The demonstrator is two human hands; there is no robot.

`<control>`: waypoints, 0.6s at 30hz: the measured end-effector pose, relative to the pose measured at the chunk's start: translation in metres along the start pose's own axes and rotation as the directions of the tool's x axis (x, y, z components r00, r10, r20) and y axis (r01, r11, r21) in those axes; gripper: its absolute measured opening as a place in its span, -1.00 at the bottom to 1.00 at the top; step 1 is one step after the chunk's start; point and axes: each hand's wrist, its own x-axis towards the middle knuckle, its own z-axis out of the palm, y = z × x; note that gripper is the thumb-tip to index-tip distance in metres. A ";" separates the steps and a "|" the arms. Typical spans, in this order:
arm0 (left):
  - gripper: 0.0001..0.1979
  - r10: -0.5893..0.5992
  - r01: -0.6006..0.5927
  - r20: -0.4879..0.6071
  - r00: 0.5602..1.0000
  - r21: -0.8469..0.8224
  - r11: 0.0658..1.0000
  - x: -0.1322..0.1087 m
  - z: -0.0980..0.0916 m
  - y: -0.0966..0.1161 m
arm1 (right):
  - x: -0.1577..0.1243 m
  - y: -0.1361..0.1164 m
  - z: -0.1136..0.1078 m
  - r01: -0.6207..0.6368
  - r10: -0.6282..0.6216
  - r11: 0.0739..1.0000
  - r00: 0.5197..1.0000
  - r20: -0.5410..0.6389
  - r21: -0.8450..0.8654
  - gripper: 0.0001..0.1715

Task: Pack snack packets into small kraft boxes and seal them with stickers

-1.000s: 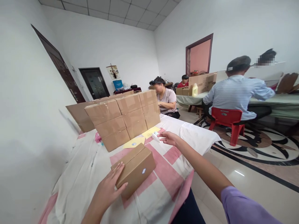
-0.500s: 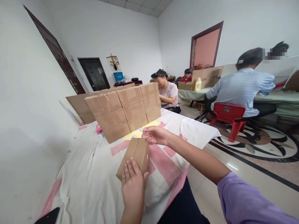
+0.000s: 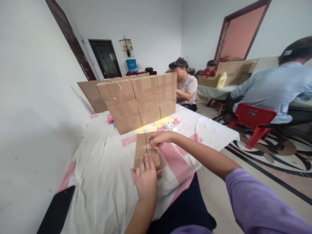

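A small closed cardboard box lies on the cloth-covered table in front of me, a seam running along its top. My left hand grips its near end, fingers stretched over the top and thumb down the right side. Over the seam at the far part, my right hand pinches what looks like a short strip of clear tape. The strip's lower edge seems to be at the box top; whether it sticks there I cannot tell.
Taped cardboard boxes form a stacked wall behind. Yellow paper sheets and a small white device lie beyond my box. A black phone is at lower left. Other people sit across the table and at the right on a red chair.
My right hand has moved from beyond the box's right edge onto its top seam with the strip. The box has turned more upright in view. The camera has shifted, showing the white device.
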 end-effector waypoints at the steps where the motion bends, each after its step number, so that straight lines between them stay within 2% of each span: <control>1: -0.48 -0.004 0.004 0.002 1.000 -0.018 1.000 0.001 -0.001 0.002 | 0.006 -0.003 -0.001 -0.015 0.015 1.000 1.000 -0.006 0.002 -0.96; 4: -0.47 -0.027 0.026 -0.004 1.000 -0.062 0.998 0.002 -0.001 0.001 | 0.022 -0.012 -0.002 -0.083 0.083 0.996 0.996 -0.019 -0.018 -0.93; 9: -0.48 -0.030 0.027 -0.032 0.999 -0.086 0.996 0.002 0.002 -0.003 | 0.038 -0.016 0.000 -0.210 0.207 0.969 0.978 -0.040 -0.127 -0.74; 14: -0.49 -0.031 0.027 -0.053 0.998 -0.079 0.997 0.000 0.005 -0.001 | 0.039 -0.018 0.006 -0.294 0.270 0.916 0.955 -0.122 -0.273 -0.73; 18: -0.51 -0.012 0.005 -0.116 0.993 -0.058 0.998 -0.002 0.005 0.000 | 0.036 -0.027 0.011 -0.324 0.279 0.860 0.945 -0.169 -0.394 -0.75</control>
